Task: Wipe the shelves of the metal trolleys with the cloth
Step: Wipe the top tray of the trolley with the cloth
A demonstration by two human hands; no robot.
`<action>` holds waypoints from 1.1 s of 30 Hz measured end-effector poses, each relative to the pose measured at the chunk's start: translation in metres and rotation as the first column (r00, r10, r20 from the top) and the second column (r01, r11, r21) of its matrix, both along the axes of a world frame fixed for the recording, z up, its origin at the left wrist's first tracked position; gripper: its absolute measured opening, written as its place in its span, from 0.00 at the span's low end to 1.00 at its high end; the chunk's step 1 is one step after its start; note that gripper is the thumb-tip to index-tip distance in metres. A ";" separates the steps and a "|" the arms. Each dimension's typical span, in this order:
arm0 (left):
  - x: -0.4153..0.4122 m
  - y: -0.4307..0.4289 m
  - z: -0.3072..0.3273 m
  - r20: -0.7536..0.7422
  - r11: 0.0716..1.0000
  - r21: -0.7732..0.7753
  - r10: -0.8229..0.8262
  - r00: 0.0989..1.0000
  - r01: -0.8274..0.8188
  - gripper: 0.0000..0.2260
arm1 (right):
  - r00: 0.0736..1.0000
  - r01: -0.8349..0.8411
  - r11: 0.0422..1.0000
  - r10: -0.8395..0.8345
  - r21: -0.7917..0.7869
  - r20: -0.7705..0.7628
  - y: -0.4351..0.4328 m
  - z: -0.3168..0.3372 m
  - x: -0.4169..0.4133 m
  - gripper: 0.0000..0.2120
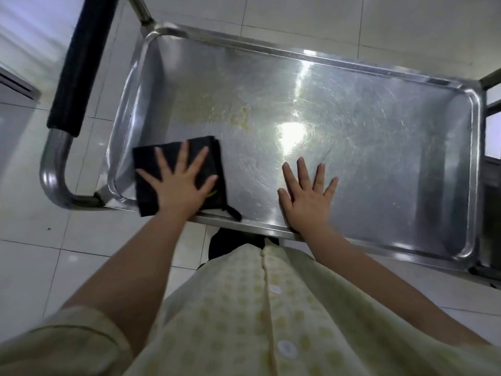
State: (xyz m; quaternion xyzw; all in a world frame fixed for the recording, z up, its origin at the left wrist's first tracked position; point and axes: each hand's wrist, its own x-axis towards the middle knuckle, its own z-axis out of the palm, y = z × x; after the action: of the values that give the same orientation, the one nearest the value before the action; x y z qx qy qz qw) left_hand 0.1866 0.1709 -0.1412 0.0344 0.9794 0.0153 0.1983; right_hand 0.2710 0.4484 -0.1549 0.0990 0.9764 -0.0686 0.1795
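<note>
The top shelf (352, 137) of a stainless steel trolley fills the middle of the view, scratched and shiny, with a yellowish smear (240, 119) left of centre. A folded black cloth (146, 164) lies on the shelf's near left corner. My left hand (180, 183) presses flat on the cloth with fingers spread. My right hand (306, 196) rests flat on the bare metal near the front rim, fingers spread, holding nothing.
The trolley's push handle (78, 63) with a black grip runs along the left end, its steel tube (53, 169) curving to the frame. White floor tiles (35, 267) surround the trolley. Another dark frame (492, 109) stands at the right edge.
</note>
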 end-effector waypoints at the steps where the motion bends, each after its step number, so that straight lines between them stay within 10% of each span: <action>1: -0.007 -0.022 0.001 0.015 0.999 -0.021 0.048 0.999 -0.048 0.31 | 1.000 -0.002 1.000 0.002 0.007 -0.003 0.000 0.000 0.000 0.27; 14: 0.026 0.090 0.004 0.026 0.894 0.081 -0.443 0.896 0.440 0.30 | 1.000 -0.003 0.999 0.003 0.032 -0.017 -0.002 0.002 0.001 0.29; 22: -0.038 -0.039 0.002 0.035 0.998 0.004 -0.057 0.998 0.057 0.33 | 1.000 0.002 1.000 -0.002 0.020 -0.004 -0.004 0.004 0.000 0.29; 33: -0.060 0.064 0.002 0.027 0.956 0.063 -0.288 0.957 0.286 0.32 | 0.999 0.053 0.998 -0.053 -0.020 -0.014 -0.001 0.009 -0.005 0.30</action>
State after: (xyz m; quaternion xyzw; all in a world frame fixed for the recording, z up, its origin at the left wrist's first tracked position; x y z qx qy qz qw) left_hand 0.1263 0.2352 -0.1397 0.1816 0.9595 0.0157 0.2148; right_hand 0.2657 0.4478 -0.1455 0.1225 0.9740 -0.0835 0.1715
